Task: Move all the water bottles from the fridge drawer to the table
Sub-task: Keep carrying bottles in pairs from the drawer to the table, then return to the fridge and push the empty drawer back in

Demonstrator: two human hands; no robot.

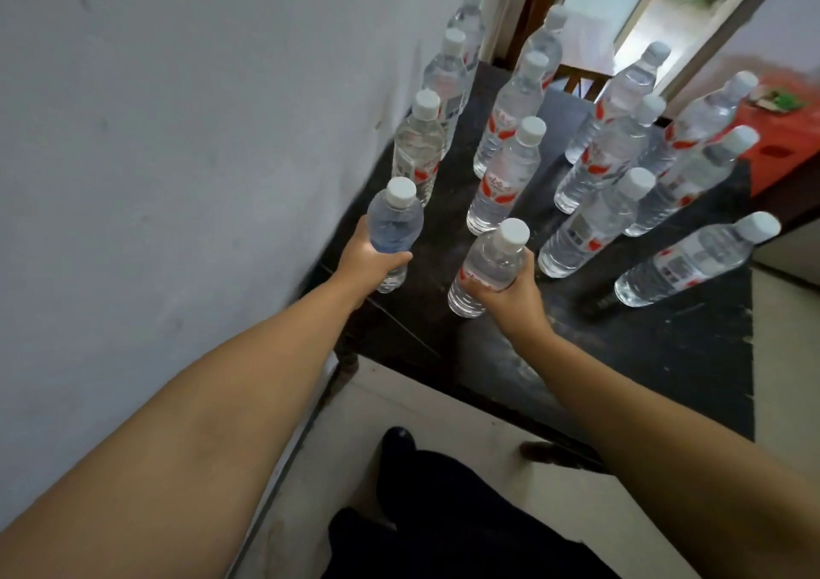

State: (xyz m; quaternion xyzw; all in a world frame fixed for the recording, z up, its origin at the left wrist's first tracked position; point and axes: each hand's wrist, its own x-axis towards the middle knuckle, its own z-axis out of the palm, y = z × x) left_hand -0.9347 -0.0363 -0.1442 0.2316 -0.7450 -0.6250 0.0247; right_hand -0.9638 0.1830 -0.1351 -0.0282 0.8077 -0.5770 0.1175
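Dark trousers (443, 512) and a shoe (397, 438) are showing at the bottom of the head view, over a pale floor (443, 405). Above them I am reaching both forearms out to the dark bench (643, 356).

My left hand (366, 263) is wrapping round the body of a label-less bottle (394, 227) near the bench's left edge, beside the grey wall (177, 134). My right hand (510, 290) is clamping a second bottle (488, 267) by its red label, in the front row. Whether either base is touching the bench yet, I cannot tell.

I judge the step in hand to be setting both down. I am advising bases flat and bodies upright before the fingers let go, with the left one kept well inside the edge.

More than ten standing bottles (510, 174) are crowding the bench in rough rows; the nearest (585, 223) is standing just beside my right hand, and a careless withdrawal could topple it. A red crate (781, 143) is sitting beyond the far right corner. No fridge drawer is in view, so I cannot say how many bottles are remaining.
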